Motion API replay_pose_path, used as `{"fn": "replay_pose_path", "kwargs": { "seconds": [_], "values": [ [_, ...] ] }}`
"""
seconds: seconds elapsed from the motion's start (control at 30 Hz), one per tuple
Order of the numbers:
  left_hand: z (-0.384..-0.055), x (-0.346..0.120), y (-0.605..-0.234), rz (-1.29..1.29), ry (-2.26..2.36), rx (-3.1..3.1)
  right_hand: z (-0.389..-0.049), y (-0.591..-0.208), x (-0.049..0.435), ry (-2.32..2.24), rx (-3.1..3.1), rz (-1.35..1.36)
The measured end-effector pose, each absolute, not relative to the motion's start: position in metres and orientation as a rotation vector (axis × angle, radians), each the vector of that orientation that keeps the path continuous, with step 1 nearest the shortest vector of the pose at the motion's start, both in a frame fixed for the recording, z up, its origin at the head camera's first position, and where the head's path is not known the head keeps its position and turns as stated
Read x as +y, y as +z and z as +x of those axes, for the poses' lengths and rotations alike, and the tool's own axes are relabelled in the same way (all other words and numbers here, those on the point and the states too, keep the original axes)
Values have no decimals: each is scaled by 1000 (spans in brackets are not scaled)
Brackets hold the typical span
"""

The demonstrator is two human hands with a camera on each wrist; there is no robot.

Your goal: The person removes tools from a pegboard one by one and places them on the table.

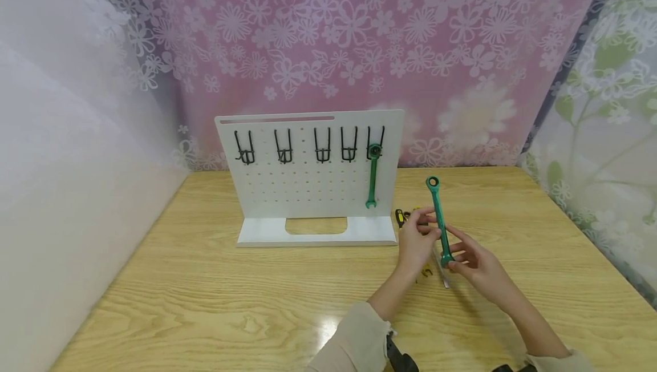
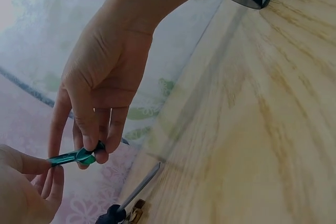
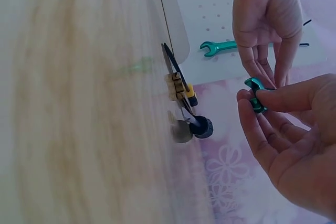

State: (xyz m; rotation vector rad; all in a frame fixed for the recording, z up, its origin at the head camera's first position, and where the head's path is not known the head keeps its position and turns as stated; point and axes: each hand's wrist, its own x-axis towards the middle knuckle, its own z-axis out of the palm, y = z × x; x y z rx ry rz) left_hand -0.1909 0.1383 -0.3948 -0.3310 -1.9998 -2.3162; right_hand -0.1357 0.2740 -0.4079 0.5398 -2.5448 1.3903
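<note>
A green combination wrench (image 1: pixel 438 215) is held upright in front of me, its ring end on top and its open end at the bottom. My left hand (image 1: pixel 417 241) pinches it around the middle of the shaft. At the lower end, my right hand (image 1: pixel 477 269) has the open jaw between thumb and fingers, as the right wrist view also shows with the wrench (image 3: pixel 255 95) nearly end-on. Another green wrench (image 1: pixel 373 181) hangs by its ring from the rightmost black hook of the white pegboard (image 1: pixel 308 189).
Below my hands lie a screwdriver (image 2: pixel 139 188) with a dark handle, a brass-coloured tool (image 3: pixel 176 86) and a yellow-and-black handle (image 1: pixel 399 218). Several more black double hooks (image 1: pixel 284 146) line the pegboard's upper part. A flowered curtain (image 1: pixel 328 47) hangs behind the wooden table (image 1: pixel 205 303).
</note>
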Motion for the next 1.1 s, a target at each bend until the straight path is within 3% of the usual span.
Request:
{"fn": "replay_pose_path", "kwargs": {
  "seconds": [1.1],
  "values": [
    [-176, 155, -419, -449, -2153, -2379, -130, -421, 292, 1515, -2546, 419]
  ]
}}
